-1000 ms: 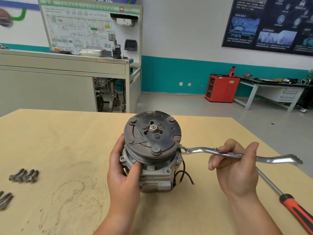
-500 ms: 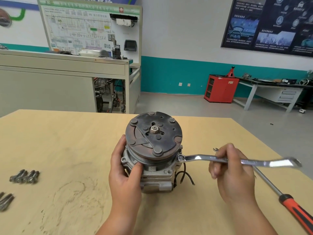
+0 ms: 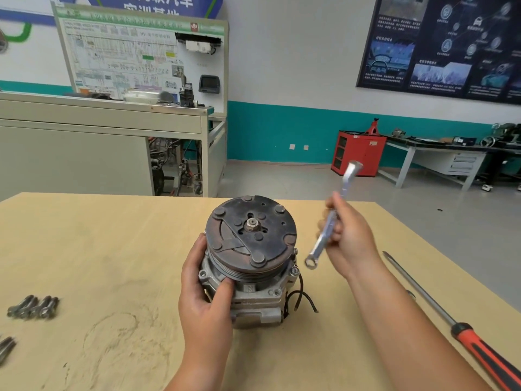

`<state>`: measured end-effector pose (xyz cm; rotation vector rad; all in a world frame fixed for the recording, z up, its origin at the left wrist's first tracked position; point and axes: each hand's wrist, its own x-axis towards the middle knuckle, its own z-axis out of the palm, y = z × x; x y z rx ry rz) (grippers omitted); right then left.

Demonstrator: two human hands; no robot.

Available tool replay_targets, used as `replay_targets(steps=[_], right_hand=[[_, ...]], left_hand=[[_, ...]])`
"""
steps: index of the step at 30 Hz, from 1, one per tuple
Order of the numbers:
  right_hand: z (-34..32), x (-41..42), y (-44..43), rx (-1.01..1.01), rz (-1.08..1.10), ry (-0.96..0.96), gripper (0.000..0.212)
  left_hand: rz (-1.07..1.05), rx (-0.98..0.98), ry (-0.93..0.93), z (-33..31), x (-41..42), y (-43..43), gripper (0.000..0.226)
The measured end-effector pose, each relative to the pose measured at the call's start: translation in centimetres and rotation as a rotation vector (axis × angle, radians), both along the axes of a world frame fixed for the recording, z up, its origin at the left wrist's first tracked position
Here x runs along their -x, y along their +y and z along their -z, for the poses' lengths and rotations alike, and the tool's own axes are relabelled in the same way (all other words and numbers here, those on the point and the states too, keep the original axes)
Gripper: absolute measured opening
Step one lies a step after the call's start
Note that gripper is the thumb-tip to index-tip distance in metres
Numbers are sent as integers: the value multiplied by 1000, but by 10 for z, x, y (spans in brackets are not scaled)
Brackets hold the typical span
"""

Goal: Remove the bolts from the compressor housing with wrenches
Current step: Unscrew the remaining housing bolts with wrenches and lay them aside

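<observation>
The compressor housing [image 3: 253, 297] stands pulley-up on the table [image 3: 112, 249], the left hand [image 3: 205, 300] gripping its side. The right hand [image 3: 349, 244] pinches the wrench [image 3: 320, 246], its ring end just off a flange bolt [image 3: 295, 270], so this looks like repositioning. Seating the ring squarely likely comes next.

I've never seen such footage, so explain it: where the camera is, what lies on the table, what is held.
No machine here: a person works bare-handed, filmed by a camera on their head looking down. The left hand grips a grey metal compressor housing with a dark round plate, standing on the pale wooden table. The right hand holds a shiny silver wrench in the air, its ring end beside the housing, off any bolt. Loose grey bolts lie at the left; a red-and-black-handled screwdriver lies at the right.
</observation>
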<state>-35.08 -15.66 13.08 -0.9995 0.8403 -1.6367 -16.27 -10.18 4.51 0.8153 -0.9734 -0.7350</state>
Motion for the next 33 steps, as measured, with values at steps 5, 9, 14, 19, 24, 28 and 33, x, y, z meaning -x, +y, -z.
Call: replay_targets(steps=[5,9,14,19,24,28,33], right_hand=[[18,40,66,-14,74,-248,18],[44,35,115,137,-344,-391,22],[44,5,144,-27,-181,-409,30],[28,-42,141,-437,-215,-131,11],[46,-52,138,-448,-224,-62,50],[44,-49,149,-382,-284,115,34],[47,-36,157,-241,-238,366,28]], left_hand=[[0,0,5,2,-1,-1,64],[1,-2,4,1,-1,-1,65],[-9,-6,-7,1,-1,0,64],[-14,2,3,0,-1,0,60],[-6,1,7,0,-1,0,61],[-8,-5,8,1,-1,0,62],[-7,0,19,0,0,0,63]])
